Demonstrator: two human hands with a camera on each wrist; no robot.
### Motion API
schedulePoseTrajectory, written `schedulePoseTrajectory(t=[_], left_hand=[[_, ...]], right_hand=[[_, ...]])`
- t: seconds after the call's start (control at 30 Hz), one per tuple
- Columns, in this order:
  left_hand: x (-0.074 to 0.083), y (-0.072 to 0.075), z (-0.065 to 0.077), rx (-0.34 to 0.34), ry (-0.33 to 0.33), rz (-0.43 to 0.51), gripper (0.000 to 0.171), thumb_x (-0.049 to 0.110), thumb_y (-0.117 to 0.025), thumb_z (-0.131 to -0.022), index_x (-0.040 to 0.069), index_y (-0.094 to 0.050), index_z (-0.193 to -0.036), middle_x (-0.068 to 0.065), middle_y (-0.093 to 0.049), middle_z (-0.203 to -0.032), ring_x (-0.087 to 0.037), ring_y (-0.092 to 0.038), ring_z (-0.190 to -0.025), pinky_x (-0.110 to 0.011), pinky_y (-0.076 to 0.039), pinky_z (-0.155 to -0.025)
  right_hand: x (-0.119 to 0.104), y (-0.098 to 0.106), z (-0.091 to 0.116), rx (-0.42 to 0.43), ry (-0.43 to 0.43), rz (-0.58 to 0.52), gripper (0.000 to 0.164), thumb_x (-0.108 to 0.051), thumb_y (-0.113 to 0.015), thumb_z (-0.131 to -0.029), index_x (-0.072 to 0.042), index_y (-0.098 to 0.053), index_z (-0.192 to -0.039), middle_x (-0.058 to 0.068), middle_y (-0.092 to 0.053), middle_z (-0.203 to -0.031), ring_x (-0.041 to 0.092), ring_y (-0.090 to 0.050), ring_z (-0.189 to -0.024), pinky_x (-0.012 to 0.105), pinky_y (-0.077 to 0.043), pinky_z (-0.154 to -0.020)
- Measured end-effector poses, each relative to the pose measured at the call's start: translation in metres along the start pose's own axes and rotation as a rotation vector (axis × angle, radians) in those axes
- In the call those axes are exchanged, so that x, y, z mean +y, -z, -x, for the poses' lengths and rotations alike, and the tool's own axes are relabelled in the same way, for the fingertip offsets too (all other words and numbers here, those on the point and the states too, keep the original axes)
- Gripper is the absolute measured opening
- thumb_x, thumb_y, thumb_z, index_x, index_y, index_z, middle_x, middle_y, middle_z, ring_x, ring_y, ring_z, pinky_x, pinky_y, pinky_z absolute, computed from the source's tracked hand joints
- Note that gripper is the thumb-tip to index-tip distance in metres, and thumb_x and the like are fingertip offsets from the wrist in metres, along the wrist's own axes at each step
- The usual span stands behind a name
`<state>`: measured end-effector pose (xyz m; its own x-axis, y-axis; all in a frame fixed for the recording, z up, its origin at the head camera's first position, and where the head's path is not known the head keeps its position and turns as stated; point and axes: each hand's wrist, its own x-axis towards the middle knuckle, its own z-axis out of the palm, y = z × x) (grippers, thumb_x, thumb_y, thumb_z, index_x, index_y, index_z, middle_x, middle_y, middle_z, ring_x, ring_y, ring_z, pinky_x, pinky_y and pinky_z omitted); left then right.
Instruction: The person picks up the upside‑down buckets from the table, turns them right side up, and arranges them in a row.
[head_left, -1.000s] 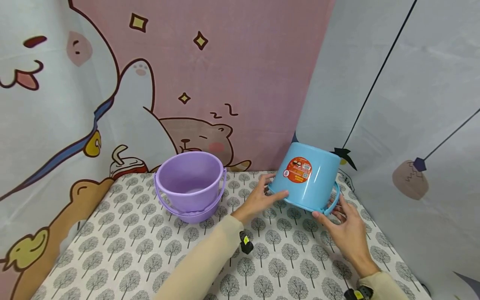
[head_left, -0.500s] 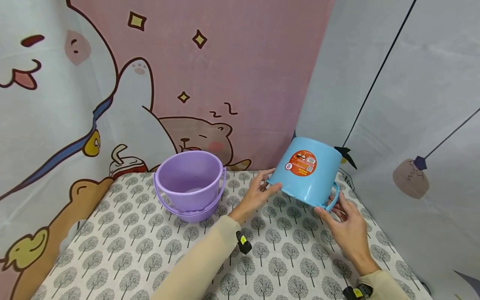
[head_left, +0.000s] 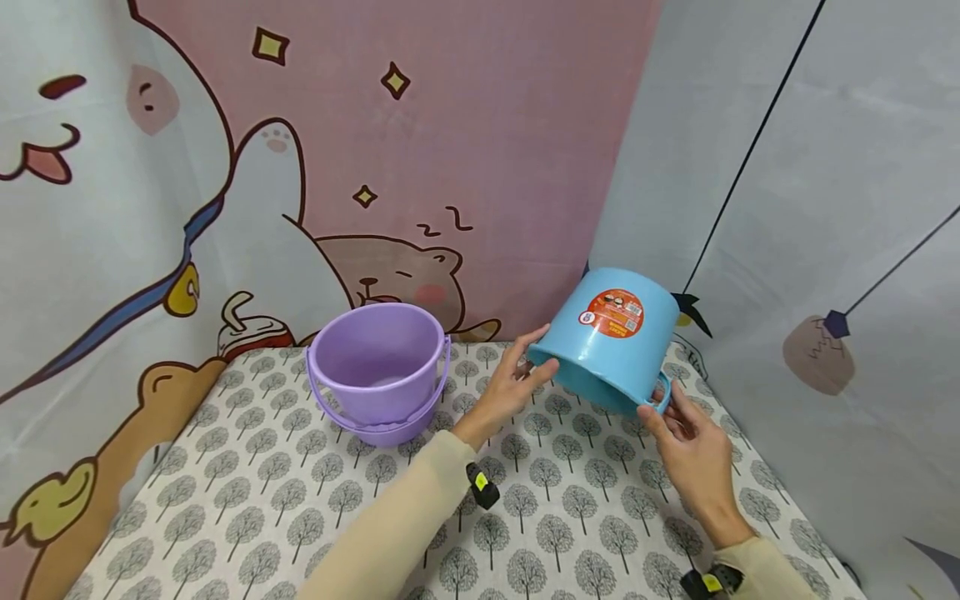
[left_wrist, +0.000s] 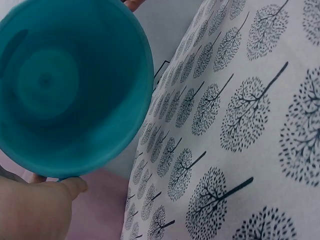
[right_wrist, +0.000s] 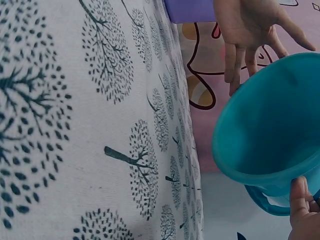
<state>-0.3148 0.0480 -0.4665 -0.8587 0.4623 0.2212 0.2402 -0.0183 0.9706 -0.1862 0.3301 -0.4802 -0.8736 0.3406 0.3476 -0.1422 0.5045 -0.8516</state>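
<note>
A light blue bucket is held tilted above the table's right side, its mouth turned down and towards me. Its side bears a round red label. My left hand touches the rim at the left, thumb in front and long fingers behind. In the right wrist view, the left hand's fingers look straight and spread. My right hand grips the bucket at its lower right, thumb on the rim and fingers curled by the blue handle. The left wrist view looks into the hollow bucket.
On the left stands an upright purple bucket, its handle hanging down in front. A tree-print cloth covers the table. Behind is a pink cartoon curtain, with a grey curtain at the right.
The blue bucket has risen slightly and tipped further, so its mouth now shows more towards me. Both hands moved slightly with it. The purple bucket stays put.
</note>
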Motion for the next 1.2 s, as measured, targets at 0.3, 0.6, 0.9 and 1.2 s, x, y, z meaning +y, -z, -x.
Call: schedulePoseTrajectory(t=[0.3,0.6,0.9,1.2], left_hand=[[0.001,0.004,0.006,0.030,-0.032,-0.075,0.076,0.045,-0.075,-0.114,0.057,-0.037,-0.178,-0.018,-0.031,-0.184,-0.054,-0.050,-0.165,-0.071,-0.051,-0.132],[0.003,0.005,0.011,0.078,-0.120,-0.118,0.083,0.024,-0.081,-0.111,0.048,-0.041,-0.180,-0.020,-0.045,-0.167,-0.047,-0.060,-0.155,-0.067,-0.050,-0.136],[0.008,0.005,0.015,0.142,-0.202,-0.222,0.086,0.008,-0.082,-0.108,0.039,-0.044,-0.180,-0.018,-0.050,-0.169,-0.048,-0.059,-0.160,-0.061,-0.051,-0.133],[0.014,0.009,0.021,0.192,-0.266,-0.304,0.093,-0.005,-0.083,-0.103,0.035,-0.047,-0.178,-0.019,-0.055,-0.163,-0.044,-0.062,-0.158,-0.047,-0.058,-0.127]], right_hand=[[-0.004,-0.001,-0.002,0.061,0.045,-0.023,0.071,-0.019,-0.084,-0.111,-0.010,-0.051,-0.174,0.030,-0.075,-0.151,-0.028,-0.065,-0.108,-0.004,-0.056,-0.093],[-0.009,0.000,-0.002,0.099,0.146,0.002,0.068,-0.013,-0.084,-0.109,-0.012,-0.055,-0.171,0.032,-0.075,-0.150,-0.029,-0.063,-0.113,-0.003,-0.055,-0.099],[-0.013,0.000,-0.002,0.146,0.262,0.031,0.070,-0.002,-0.082,-0.108,-0.019,-0.057,-0.171,0.027,-0.080,-0.137,-0.027,-0.065,-0.115,-0.001,-0.054,-0.102],[-0.017,-0.003,-0.004,0.168,0.319,0.005,0.077,0.008,-0.083,-0.103,-0.025,-0.059,-0.170,0.016,-0.082,-0.130,-0.022,-0.068,-0.115,0.002,-0.055,-0.104]])
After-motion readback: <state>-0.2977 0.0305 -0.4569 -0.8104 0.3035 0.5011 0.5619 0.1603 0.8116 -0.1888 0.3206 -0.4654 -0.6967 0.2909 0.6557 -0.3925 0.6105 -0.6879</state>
